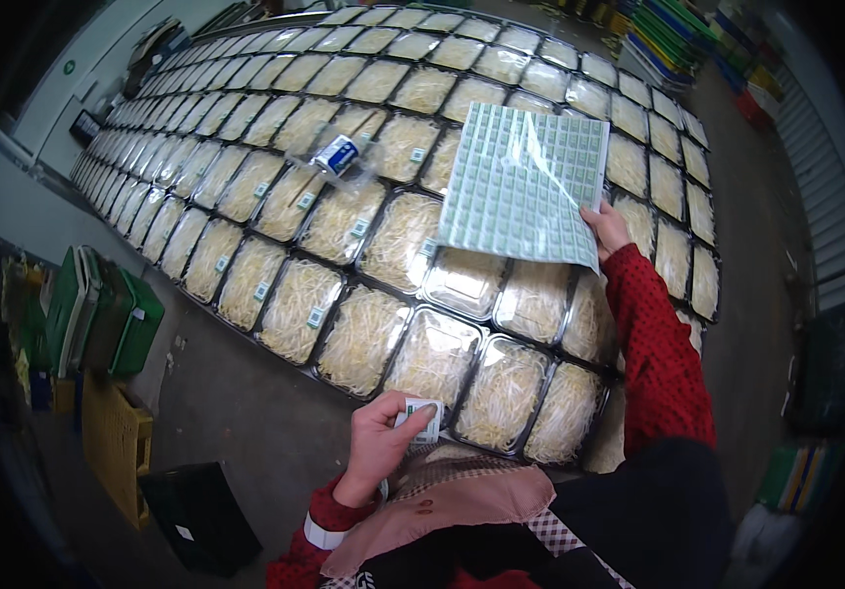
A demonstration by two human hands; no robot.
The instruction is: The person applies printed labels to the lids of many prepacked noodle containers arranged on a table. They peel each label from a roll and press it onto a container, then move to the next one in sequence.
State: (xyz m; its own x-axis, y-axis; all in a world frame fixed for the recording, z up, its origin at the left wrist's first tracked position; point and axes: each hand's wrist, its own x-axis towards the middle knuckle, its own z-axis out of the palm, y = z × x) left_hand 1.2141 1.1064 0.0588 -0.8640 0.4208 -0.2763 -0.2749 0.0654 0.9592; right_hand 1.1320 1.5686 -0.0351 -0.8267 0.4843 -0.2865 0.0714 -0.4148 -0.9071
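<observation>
My right hand (pixel 607 226) grips the lower right edge of a large glossy sheet of small green-and-white labels (pixel 511 177), held above the packs. My left hand (pixel 383 432), low at the table's near edge, pinches a small white-and-green label piece (pixel 422 419). Rows of black trays of pale sprouts (pixel 354 339) under clear film cover the table; several carry small labels (pixel 315 317). A blue-and-white roll in clear plastic (pixel 336 154) lies on the packs in the middle, beside thin dark sticks.
Green crates (pixel 137 324), a yellow crate (pixel 113 452) and a dark crate (pixel 196 510) stand on the left floor (pixel 265 422). Stacked coloured crates (pixel 663 44) are at the back right. A ribbed grey surface (pixel 820 187) runs along the right, with more crates (pixel 795 471) below.
</observation>
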